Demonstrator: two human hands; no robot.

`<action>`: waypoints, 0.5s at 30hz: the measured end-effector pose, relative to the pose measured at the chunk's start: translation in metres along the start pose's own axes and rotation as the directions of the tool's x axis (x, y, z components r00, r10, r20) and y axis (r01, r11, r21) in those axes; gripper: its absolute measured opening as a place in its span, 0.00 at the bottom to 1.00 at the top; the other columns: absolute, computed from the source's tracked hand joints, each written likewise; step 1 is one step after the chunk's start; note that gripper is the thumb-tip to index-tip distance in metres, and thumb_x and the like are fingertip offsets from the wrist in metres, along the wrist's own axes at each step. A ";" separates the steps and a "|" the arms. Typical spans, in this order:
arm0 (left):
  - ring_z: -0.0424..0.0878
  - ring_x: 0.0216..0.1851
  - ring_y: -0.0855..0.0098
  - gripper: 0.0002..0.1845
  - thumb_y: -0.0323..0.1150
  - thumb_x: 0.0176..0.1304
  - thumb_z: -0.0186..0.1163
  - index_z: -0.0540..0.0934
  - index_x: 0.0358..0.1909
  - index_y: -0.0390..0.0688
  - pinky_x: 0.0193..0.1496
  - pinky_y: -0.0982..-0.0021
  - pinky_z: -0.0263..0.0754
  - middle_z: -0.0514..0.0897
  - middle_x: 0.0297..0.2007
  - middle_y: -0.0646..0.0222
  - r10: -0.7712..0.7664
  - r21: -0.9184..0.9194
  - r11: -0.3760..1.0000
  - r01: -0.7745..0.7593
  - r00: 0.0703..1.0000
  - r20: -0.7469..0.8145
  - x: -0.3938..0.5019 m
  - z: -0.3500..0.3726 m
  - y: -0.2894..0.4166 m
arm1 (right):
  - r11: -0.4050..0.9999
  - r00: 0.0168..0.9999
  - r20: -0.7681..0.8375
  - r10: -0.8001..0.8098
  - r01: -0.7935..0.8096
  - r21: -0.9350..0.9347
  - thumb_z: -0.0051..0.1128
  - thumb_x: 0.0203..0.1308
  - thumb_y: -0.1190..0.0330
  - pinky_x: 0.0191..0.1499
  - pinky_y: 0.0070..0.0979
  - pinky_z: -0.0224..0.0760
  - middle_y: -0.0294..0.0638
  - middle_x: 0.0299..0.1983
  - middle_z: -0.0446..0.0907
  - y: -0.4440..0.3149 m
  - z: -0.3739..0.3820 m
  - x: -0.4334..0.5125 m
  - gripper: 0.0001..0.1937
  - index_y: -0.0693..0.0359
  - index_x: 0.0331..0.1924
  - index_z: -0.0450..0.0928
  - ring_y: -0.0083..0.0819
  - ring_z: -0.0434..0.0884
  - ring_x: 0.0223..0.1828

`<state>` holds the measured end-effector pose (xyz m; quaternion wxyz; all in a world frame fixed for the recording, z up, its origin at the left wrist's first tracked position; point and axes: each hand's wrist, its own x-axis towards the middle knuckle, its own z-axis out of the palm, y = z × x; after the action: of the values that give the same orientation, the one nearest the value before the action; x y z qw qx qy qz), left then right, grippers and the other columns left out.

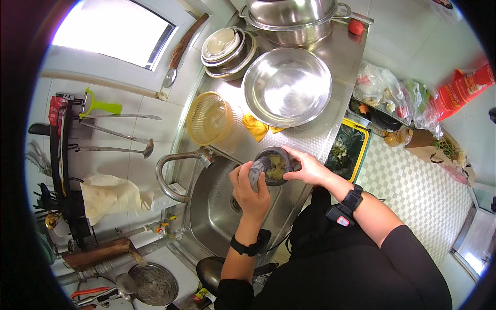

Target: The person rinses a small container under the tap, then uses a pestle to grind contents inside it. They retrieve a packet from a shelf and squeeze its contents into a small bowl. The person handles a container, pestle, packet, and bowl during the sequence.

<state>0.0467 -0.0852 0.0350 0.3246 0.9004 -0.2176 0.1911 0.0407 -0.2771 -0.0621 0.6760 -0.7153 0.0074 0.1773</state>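
Note:
A dark stone mortar (pixel 288 157) stands near the sink's edge on the steel counter, with yellowish-green mashed food (pixel 276 166) inside. My left hand (pixel 250 190) grips a grey stone pestle (pixel 257 170) that leans into the mortar from the left. On the other side, my right hand (pixel 306 166) holds the mortar's rim and wall between thumb and fingers. The pestle's lower end is partly hidden in the bowl.
Left of the mortar lies a steel sink (pixel 217 197) with a curved faucet (pixel 162 170). Beyond are a yellow plastic basket (pixel 209 120), a yellow cloth (pixel 255 127), a large steel basin (pixel 286 87), stacked bowls (pixel 228 54) and a lidded pot (pixel 292 33). A yellow-rimmed bin (pixel 364 145) stands below, right.

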 end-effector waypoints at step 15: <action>0.80 0.50 0.49 0.21 0.24 0.63 0.66 0.77 0.58 0.37 0.54 0.57 0.77 0.79 0.51 0.53 -0.055 -0.076 0.995 0.061 0.995 0.081 -0.003 0.017 -0.001 | 0.997 0.998 -0.033 -0.059 0.060 0.040 0.81 0.48 0.64 0.65 0.36 0.74 0.52 0.60 0.84 0.011 0.008 0.000 0.51 0.52 0.79 0.62 0.42 0.83 0.62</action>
<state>0.0480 -0.0946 0.0206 0.3561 0.8998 -0.2113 0.1373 0.0362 -0.2697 -0.0732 0.6952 -0.7039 0.0007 0.1454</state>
